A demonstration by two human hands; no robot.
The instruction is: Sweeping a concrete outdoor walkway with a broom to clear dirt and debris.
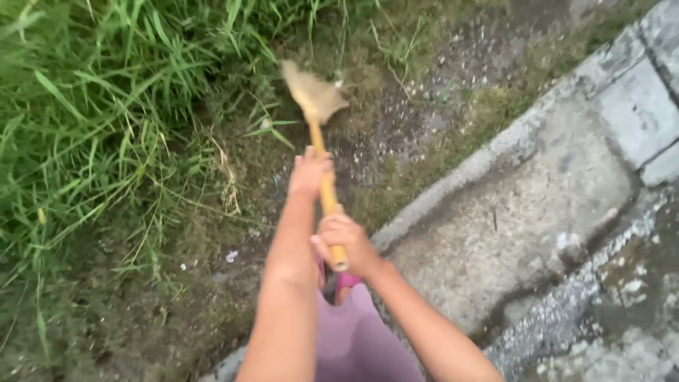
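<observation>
Gripping: hoe handle (327, 185), left hand (309, 172) ahead, right hand (346, 244) at butt, fingers closed.
Handling: judged stiff, head-heavy; blade (313, 95) beyond fingers, beside grass (106, 106).

Tall green grass (92, 106) lies left, the grey concrete kerb (537, 184) right; between them, the blurred, probably straw-headed wooden-handled broom (316, 106) on dirt.

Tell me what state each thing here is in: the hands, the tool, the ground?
Left hand: fingers wrapped round the handle, farther up.
Right hand: gripping the handle's near end.
Handle: yellow, held by both hands, pointing away.
Tool head: blurred, low by the soil at the grass edge.
Grass: tall, green, uncut.
Soil: bare, speckled with pale bits.
Kerb: concrete, worn, stained.
</observation>
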